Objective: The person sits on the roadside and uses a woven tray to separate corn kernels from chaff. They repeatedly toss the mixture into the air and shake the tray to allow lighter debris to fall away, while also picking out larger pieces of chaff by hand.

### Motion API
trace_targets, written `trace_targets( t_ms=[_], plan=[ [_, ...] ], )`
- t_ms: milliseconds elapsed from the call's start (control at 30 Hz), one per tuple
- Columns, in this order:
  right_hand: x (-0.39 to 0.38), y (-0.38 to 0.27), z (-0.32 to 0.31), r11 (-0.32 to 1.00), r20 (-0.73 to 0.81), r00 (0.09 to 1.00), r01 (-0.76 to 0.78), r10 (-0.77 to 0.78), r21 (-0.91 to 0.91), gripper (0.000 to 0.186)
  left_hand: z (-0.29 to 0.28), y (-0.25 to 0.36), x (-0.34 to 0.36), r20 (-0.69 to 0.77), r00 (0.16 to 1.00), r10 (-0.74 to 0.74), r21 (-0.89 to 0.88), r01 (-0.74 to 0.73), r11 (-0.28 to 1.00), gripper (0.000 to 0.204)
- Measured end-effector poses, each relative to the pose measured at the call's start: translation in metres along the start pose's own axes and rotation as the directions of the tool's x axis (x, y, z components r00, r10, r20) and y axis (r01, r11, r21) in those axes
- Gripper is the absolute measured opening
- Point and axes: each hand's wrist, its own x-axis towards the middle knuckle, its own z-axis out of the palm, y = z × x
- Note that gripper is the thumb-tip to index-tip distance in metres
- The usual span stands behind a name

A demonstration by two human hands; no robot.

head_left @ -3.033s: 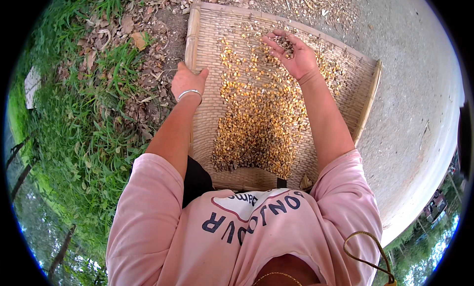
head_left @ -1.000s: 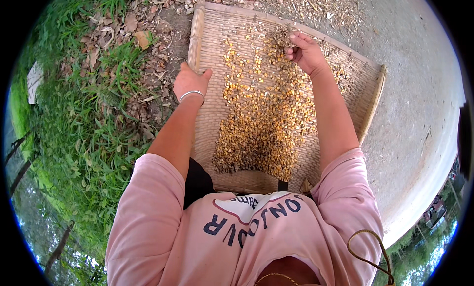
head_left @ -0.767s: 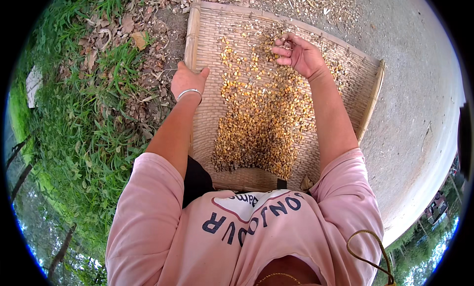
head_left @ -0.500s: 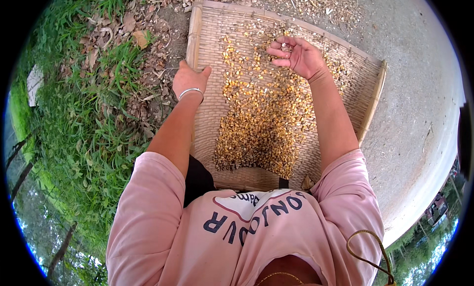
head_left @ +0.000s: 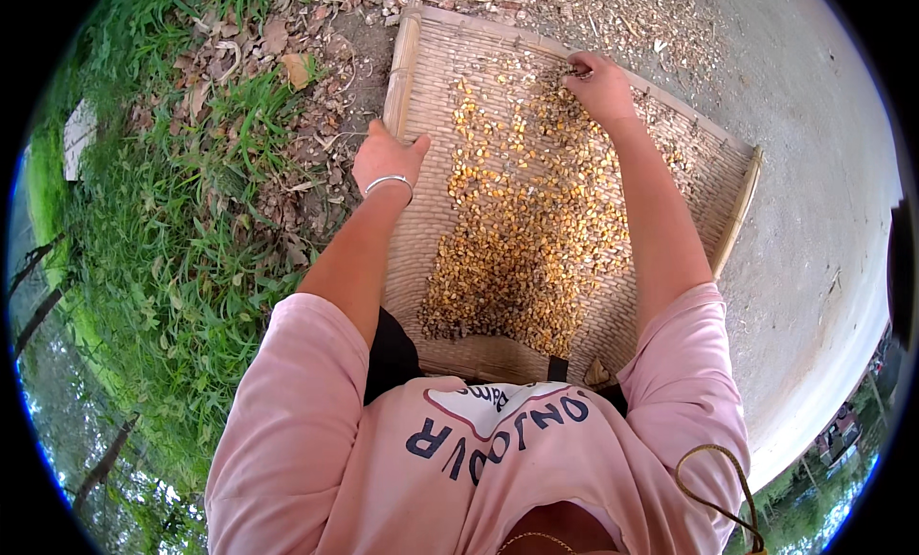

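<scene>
A flat woven bamboo tray (head_left: 689, 138) with a cane-bound rim holds yellow corn kernels (head_left: 522, 239). They lie thick and mixed with darker bits toward my body, and thin out toward the far side. My left hand (head_left: 387, 162), with a silver bangle at the wrist, is closed around the tray's left rim. At the far edge my right hand (head_left: 603, 88) is turned back upward, its fingers curled down over small debris and kernels. Whatever its fingertips pinch is too small to make out.
Grass (head_left: 182, 220) and dry leaves (head_left: 273, 38) border the tray's left side. Grey concrete (head_left: 804, 201) stretches along the right. Scattered chaff and kernels (head_left: 632, 23) lie on the ground beyond the far rim. A brown dry leaf (head_left: 595, 371) rests at the tray's near edge.
My right hand has turned from palm showing to back upward and moved out to the far rim, its fingers closing. My left hand keeps its hold on the rim; the view has shifted slightly.
</scene>
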Motion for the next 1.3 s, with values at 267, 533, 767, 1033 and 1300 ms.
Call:
trace_targets(
  t_ms=[267, 533, 767, 1033, 1300],
  plan=[
    [0.012, -0.043, 0.036, 0.983, 0.036, 0.994, 0.109, -0.105, -0.145, 0.032, 0.002, -0.006, 0.001, -0.011, 1.0, -0.01, 0.032, 0.011, 0.999, 0.061],
    [0.022, -0.054, 0.048, 0.955, 0.043, 0.988, 0.153, -0.147, -0.256, 0.028, -0.001, -0.002, -0.001, -0.012, 1.0, -0.006, -0.005, 0.006, 1.0, 0.067],
    [0.028, -0.057, 0.058, 0.945, 0.042, 0.992, 0.125, -0.118, -0.301, 0.019, -0.001, -0.003, 0.0, 0.012, 1.0, -0.005, 0.01, 0.005, 1.0, 0.07],
    [0.034, -0.051, 0.034, 0.974, 0.148, 0.985, 0.117, -0.088, -0.196, 0.013, -0.001, -0.002, -0.001, 0.015, 1.0, -0.011, 0.018, 0.01, 1.0, 0.071],
    [0.053, -0.057, -0.03, 0.531, -0.215, 0.976, 0.17, 0.024, 0.83, 0.056, 0.003, -0.003, 0.0, 0.002, 1.0, 0.002, 0.025, -0.002, 1.0, 0.06]
  ],
)
